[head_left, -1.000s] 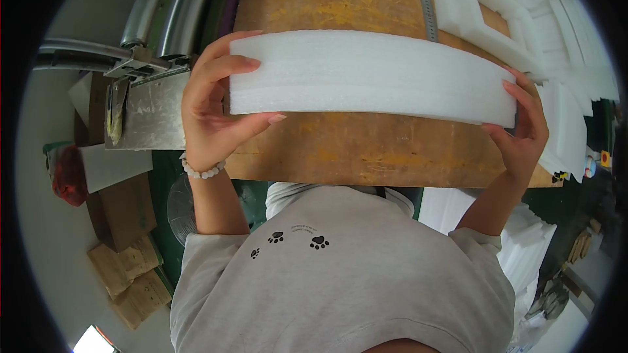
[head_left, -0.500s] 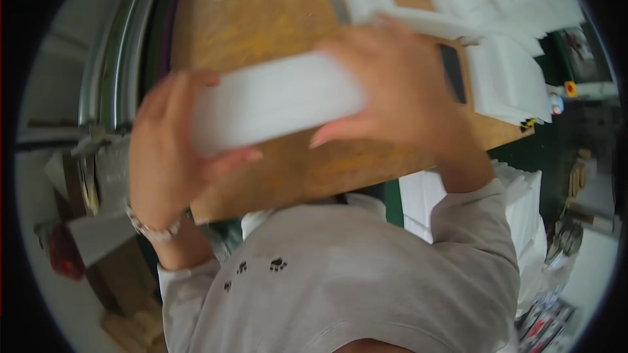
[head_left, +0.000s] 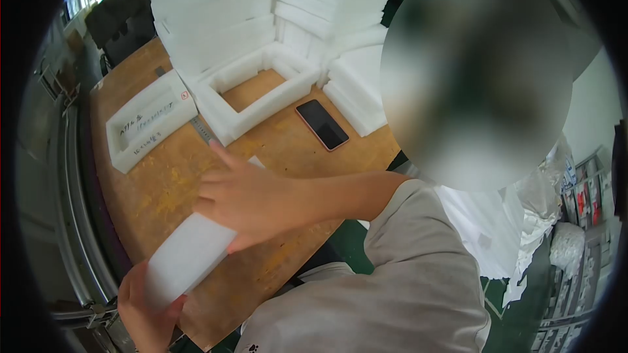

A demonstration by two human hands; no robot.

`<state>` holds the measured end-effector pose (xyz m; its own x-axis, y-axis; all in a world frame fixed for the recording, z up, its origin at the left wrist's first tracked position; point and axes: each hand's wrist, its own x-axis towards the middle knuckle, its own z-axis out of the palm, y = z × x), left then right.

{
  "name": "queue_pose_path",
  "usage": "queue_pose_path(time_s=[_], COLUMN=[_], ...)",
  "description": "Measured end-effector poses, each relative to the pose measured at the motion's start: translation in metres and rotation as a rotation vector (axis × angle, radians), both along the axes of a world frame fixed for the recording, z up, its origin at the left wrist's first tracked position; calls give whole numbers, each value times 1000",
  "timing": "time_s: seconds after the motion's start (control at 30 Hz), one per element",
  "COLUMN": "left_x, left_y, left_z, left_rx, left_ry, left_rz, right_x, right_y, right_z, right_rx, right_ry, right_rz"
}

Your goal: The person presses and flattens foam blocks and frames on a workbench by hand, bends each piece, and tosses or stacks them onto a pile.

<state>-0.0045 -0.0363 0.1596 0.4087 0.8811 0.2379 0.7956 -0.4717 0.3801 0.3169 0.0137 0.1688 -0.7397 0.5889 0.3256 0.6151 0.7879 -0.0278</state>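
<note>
A long white foam block [head_left: 188,253] lies slantwise low over the wooden table [head_left: 281,253]. My left hand [head_left: 147,307] grips its near left end, fingers on one side and thumb on the other. Across the upper part of the block is my right hand [head_left: 239,199], its fingers bent over the foam and the index finger pointing outward. A small white corner of foam shows beyond my right hand. Whether the block touches the table cannot be made out.
A foam tray with handwriting [head_left: 147,119] and a rectangular foam frame [head_left: 258,112] lie beyond my hands, beside a metal ruler [head_left: 201,129]. A phone [head_left: 322,125] rests at the right. Foam stacks stand behind; metal rollers [head_left: 82,222] run along the left.
The view has swung to the right. The block has gone from level between both hands to slanted and lower left, and my right hand has moved from its far end to over its top.
</note>
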Motion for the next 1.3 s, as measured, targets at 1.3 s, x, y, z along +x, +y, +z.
queue_pose_path(time_s=[1.3], left_x=[-24], left_y=[-24], left_z=[-93], left_rx=[31], left_ry=[-914], left_rz=[243], right_x=[62], right_y=[-16], right_z=[-35], right_rx=[-602], right_ry=[810], right_rz=[-246])
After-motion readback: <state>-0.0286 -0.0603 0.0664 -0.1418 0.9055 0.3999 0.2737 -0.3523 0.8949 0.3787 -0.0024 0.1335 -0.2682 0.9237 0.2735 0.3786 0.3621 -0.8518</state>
